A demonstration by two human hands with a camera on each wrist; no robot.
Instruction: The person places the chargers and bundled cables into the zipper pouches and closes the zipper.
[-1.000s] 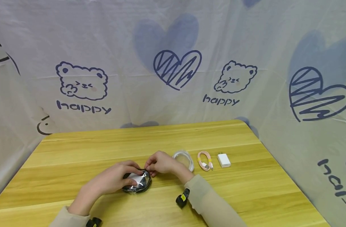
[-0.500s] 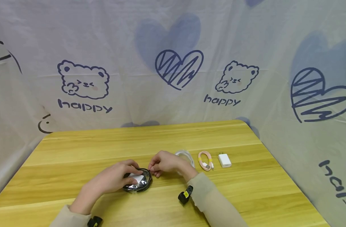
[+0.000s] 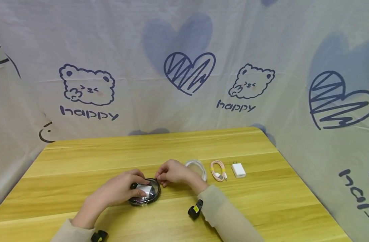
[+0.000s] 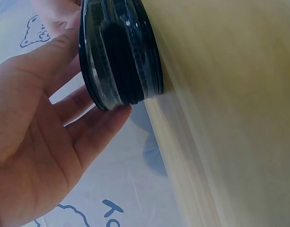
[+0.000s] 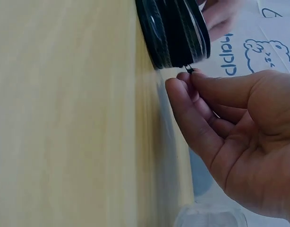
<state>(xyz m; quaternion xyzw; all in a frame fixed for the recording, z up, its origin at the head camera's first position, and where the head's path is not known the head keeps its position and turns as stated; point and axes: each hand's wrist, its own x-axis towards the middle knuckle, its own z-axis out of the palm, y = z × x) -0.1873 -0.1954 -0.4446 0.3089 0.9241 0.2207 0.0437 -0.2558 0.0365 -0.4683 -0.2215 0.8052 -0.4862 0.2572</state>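
Note:
A round, clear-topped zip case (image 3: pixel 154 193) with black edging sits on the table, and a white patch shows through its top. My left hand (image 3: pixel 121 189) grips it from the left, thumb on the near part and fingers over the far part. In the left wrist view, the case's dark zip band (image 4: pixel 122 61) runs around its side. At the right edge, my right hand (image 3: pixel 174 173) pinches a small zip pull (image 5: pixel 188 69) between thumb and fingers. The left fingers are partly hidden behind the case in the right wrist view.
Behind my right wrist lies a clear round item with a whitish rim (image 3: pixel 203 168), partly covered. To its right are a coiled pink cable (image 3: pixel 223 166) with yellow ties and a white charger plug (image 3: pixel 239 170). A printed cloth (image 3: pixel 136 84) hangs around the wooden table (image 3: pixel 90 161).
Both hands stay almost in place at the case. The case has shifted very slightly left, and the glare on its clear top looks different.

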